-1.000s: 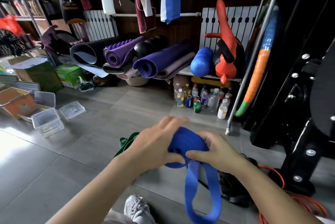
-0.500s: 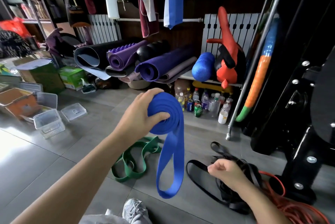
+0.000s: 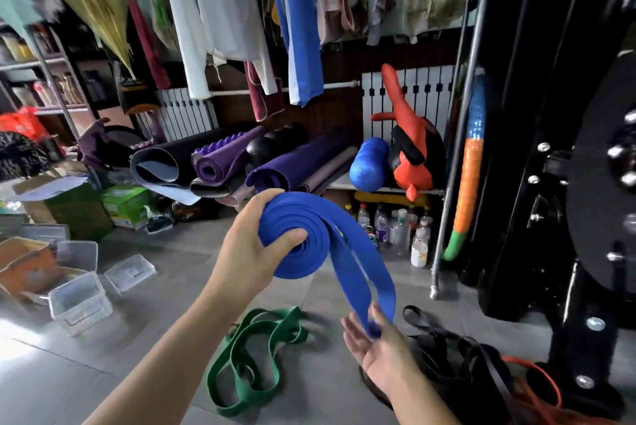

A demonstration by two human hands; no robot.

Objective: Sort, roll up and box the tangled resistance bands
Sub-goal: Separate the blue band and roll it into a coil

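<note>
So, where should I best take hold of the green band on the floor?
Probably the near end loop of the green band, pinched from above: it lies flat on the floor, its strands cross in the middle, and that end lies free.

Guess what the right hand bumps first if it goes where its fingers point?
The blue band: its loose end hangs right at the right hand's fingertips, perhaps already touching; blur hides that.
</note>
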